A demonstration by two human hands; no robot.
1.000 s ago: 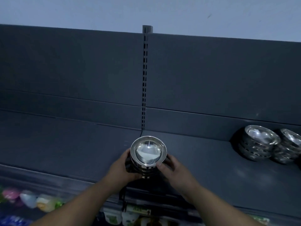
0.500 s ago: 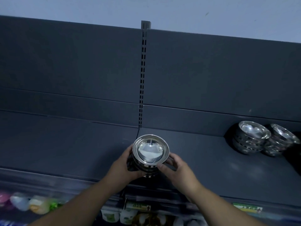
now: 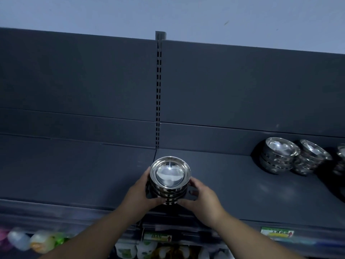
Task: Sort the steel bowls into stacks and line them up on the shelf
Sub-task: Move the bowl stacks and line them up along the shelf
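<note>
A stack of several steel bowls (image 3: 170, 177) stands near the front of the dark shelf (image 3: 233, 187), right where two shelf sections meet. My left hand (image 3: 139, 194) grips its left side and my right hand (image 3: 200, 198) grips its right side, fingers curled round the lower bowls. Two more bowl stacks (image 3: 279, 156) (image 3: 309, 157) sit side by side at the back right of the shelf. A third stack (image 3: 341, 159) is cut off by the right edge.
A slotted upright post (image 3: 158, 94) divides the dark back panel behind the held stack. Below the shelf edge hang price labels (image 3: 277, 233), with bottles and coloured containers (image 3: 33, 243) on the lower shelf.
Both hands keep their hold on the stack, which has stayed near the shelf's front. The view has shifted, so the right-hand stacks sit slightly higher and a third one shows at the edge.
</note>
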